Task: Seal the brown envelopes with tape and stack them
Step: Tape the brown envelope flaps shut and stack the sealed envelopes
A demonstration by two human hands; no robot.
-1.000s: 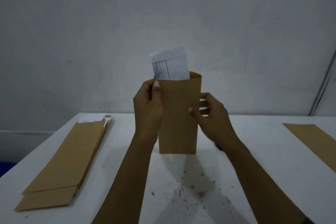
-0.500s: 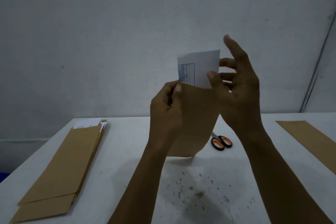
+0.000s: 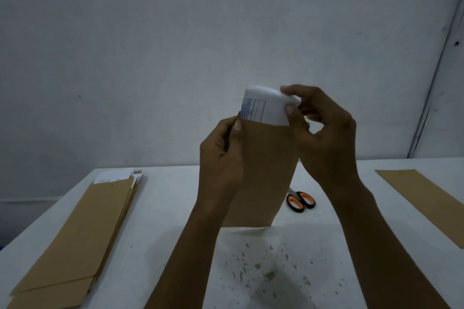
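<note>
- Far left on my table (image 3: pixel 175 208): a stack of brown envelopes (image 3: pixel 72 241).
- My left hand (image 3: pixel 221 155) grips the upright envelope (image 3: pixel 263 173) at its left edge.
- My right hand (image 3: pixel 324 130) pinches the white paper (image 3: pixel 266 108) sticking out its top.
- Scissors (image 3: pixel 300 200) lie behind; another envelope (image 3: pixel 421 206) lies far right.

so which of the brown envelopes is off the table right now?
The envelope held upright between the left hand and right hand, white paper sticking out its top. The left stack and the right envelope lie flat.
</note>
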